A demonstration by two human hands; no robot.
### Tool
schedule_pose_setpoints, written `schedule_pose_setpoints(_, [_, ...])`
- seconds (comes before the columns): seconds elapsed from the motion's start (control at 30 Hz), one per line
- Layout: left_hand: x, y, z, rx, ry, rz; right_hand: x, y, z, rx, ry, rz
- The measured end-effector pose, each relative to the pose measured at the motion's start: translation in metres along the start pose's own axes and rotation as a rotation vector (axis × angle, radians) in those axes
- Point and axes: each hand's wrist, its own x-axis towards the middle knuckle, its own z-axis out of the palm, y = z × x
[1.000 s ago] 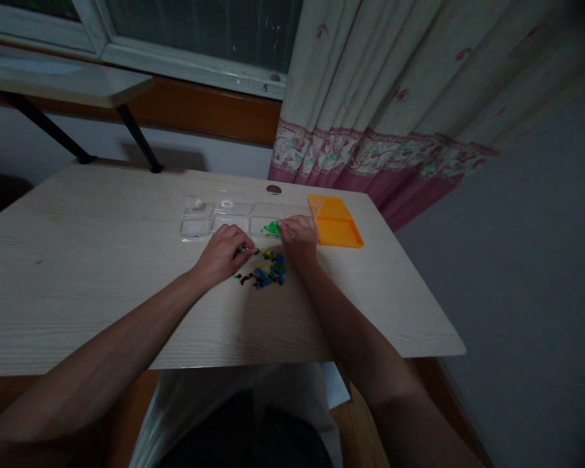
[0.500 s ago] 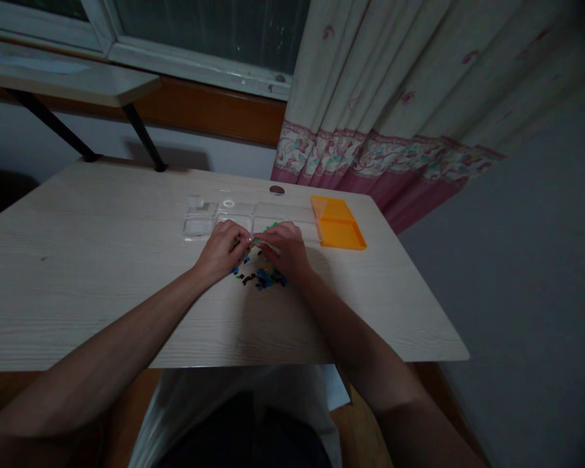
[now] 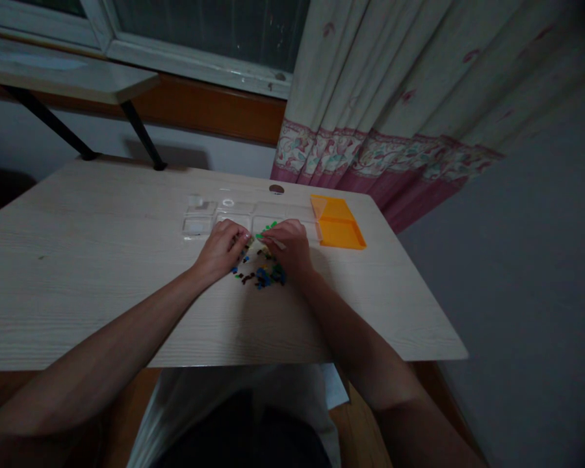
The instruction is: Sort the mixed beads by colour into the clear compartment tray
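Observation:
My left hand (image 3: pixel 225 247) rests on the table with thumb and forefinger pinched together; whatever is between them is too small to make out. My right hand (image 3: pixel 291 247) is closed around thin, pale tweezers (image 3: pixel 277 243), which point left. At their tip shows a small green piece (image 3: pixel 259 236). Below and between both hands lies a loose heap of tiny blue, green and dark building bricks (image 3: pixel 268 277), with a few scattered to its left. Just beyond my hands is a clear plastic compartment tray (image 3: pixel 199 227), where several green pieces (image 3: pixel 272 225) show.
An orange open case (image 3: pixel 342 233) lies right of the tray. Behind the tray is a dark round spot (image 3: pixel 276 189) on the pale wooden table (image 3: pixel 102 279). A raised shelf (image 3: pixel 73 71) on black legs stands at back left, and a patterned curtain (image 3: pixel 361 97) hangs behind.
My right hand has drawn slightly right with the tweezers, opening a gap between my two hands. The green piece at the tip shows more clearly. My left hand has barely moved.

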Motion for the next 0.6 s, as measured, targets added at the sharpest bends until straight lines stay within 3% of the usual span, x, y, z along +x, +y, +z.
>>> schedule_pose_setpoints(0.27, [0.0,0.002,-0.002,0.016,0.016,-0.005,0.001,0.039,0.002,-0.059,0.285,0.301])
schedule_pose_setpoints(0.6, [0.0,0.004,-0.002,0.033,-0.007,0.012,-0.001,0.041,0.008,-0.117,0.288,0.374])
